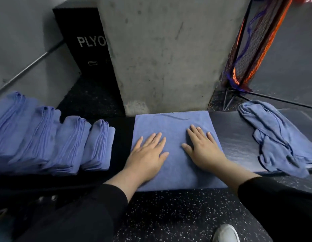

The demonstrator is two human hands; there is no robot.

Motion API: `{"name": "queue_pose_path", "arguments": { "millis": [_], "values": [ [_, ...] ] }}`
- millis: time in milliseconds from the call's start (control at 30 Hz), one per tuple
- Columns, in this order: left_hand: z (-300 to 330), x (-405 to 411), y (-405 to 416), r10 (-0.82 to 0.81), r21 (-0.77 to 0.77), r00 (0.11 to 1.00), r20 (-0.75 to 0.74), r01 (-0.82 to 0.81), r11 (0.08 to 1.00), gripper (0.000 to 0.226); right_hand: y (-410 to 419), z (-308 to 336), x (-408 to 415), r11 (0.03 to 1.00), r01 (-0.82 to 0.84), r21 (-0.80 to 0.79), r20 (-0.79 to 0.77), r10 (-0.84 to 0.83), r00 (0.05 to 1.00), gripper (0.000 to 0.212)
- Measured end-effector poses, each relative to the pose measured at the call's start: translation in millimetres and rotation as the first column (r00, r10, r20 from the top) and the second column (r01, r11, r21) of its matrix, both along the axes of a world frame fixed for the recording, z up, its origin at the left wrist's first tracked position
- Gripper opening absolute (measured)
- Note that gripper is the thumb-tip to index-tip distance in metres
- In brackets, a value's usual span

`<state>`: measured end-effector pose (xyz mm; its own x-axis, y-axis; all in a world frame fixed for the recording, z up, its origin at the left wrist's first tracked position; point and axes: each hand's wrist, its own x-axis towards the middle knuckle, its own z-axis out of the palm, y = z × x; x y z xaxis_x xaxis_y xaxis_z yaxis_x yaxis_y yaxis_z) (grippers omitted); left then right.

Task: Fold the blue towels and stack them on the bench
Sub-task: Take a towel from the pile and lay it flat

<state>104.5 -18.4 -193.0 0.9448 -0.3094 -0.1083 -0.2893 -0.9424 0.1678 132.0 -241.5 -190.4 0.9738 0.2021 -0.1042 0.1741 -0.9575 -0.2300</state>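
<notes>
Both grips lie spread: left hand [146,153] and right hand [203,148] press flat on the folded blue terry towel [174,123]. Stacked folded blue towels [52,140] sit left of it on the dark counter [235,137], nearer the left hand.

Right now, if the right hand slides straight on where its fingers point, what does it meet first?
Past the towel's far edge, the right hand would likely meet the concrete pillar standing right behind the bench; the gap is hard to judge.
</notes>
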Motion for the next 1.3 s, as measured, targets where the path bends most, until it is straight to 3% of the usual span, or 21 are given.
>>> {"name": "queue_pose_path", "arguments": {
  "millis": [233,433,567,667,833,1033,1233,1300],
  "values": [
    [2.5,28.2,-1.4,0.015,-0.025,0.999,-0.038,-0.016,1.0,0.063,-14.1,2.3,21.0,0.974,-0.091,0.205,0.093,0.073,0.993,0.058],
    [4.6,9.4,9.4,-0.023,-0.08,0.999,0.022,0.024,0.997,0.058,-37.7,0.2,-9.7,0.931,-0.355,0.087,0.221,0.33,0.918,0.039],
    [4.4,-26.0,27.5,-0.175,-0.037,0.984,-0.016,0.175,0.984,0.079,-60.0,5.8,-37.6,0.892,-0.447,0.071,0.197,0.426,0.883,0.051],
    [2.4,-51.1,41.7,-0.222,0.028,0.975,-0.007,0.222,0.975,0.081,-79.8,9.4,-53.2,0.873,-0.488,-0.009,0.092,0.487,0.869,0.066],
    [-3.7,-67.2,59.2,-0.2,0.033,0.978,0.063,0.198,0.98,0.073,-96.2,17.8,-64.8,0.916,-0.4,0.01,0.009,0.4,0.916,0.062],
    [-4.3,-73.1,72.9,-0.157,-0.147,0.986,0.063,0.165,0.975,0.057,-99.6,28.6,-69.5,0.959,-0.28,0.03,0.017,0.28,0.96,0.026],
    [8.1,-82.3,74.6,-0.023,-0.246,0.994,0.104,0.048,0.968,0.035,-94.7,42.5,-71.4,0.982,-0.176,0.061,-0.019,0.178,0.984,0.035],
    [18.7,-85.5,75.6,0.036,-0.237,0.999,0.04,-0.026,0.971,0.032,-94.0,51.4,-74.1,0.988,-0.105,0.109,-0.079,0.114,0.99,0.026]
  ]
}}
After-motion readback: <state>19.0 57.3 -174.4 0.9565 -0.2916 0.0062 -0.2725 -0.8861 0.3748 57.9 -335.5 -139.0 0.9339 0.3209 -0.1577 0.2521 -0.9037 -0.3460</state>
